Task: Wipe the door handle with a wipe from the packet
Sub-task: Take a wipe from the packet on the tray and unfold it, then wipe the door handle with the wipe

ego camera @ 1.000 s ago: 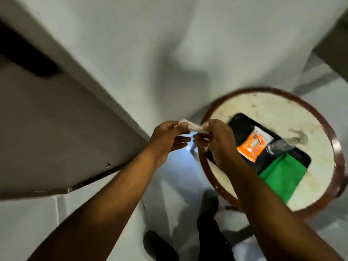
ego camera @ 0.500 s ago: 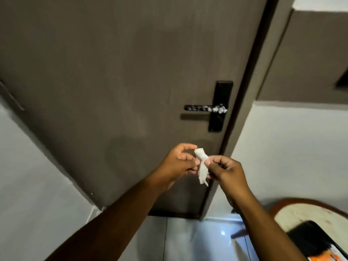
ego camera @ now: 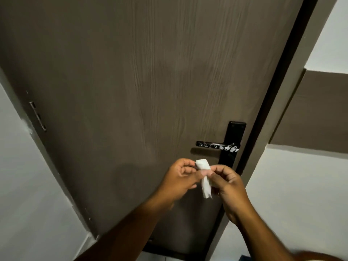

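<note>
I had the wipe [ego camera: 204, 178] pinched between both hands, left hand [ego camera: 181, 178] on its top fold, right hand [ego camera: 228, 183] at its middle, just below the door handle [ego camera: 216, 146]. It looked bunched, so it could skid over the white smears, I think, or slip free.

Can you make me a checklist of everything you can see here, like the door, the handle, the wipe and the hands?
Surface: brown wood-grain door, shut.
Job's things: black door handle with white smudges, not yet wiped; white wipe, crumpled, below the handle; packet not in view.
Clutter: nothing seen.
Grippers: left hand and right hand both pinch the wipe.
Cables: nothing seen.
Surroundings: hinge on the door's left edge; white wall to the right with a brown panel.
</note>
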